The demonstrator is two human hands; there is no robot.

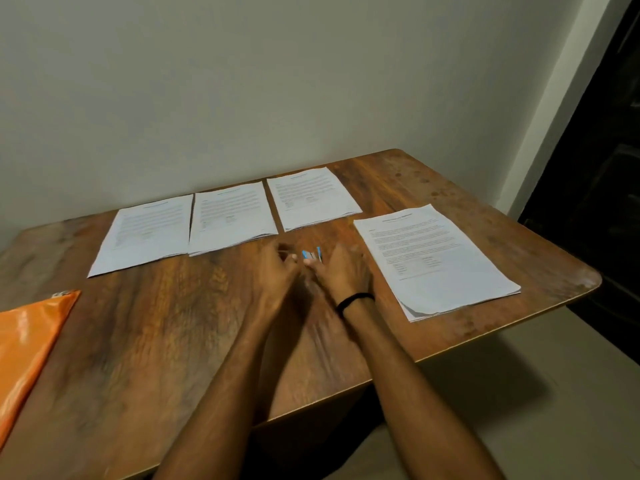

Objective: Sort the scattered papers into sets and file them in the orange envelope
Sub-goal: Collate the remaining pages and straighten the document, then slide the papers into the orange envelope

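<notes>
Left grip (282,271), right grip (346,273), at blue items (311,255), blurred

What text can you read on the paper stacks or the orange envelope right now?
No text is legible.
Left stack: heading and body print, too blurred.
Second stack: same, blurred.
Third stack: same, blurred.
Right stack: bold heading, paragraphs, too small.
Orange envelope: no print visible.
</notes>
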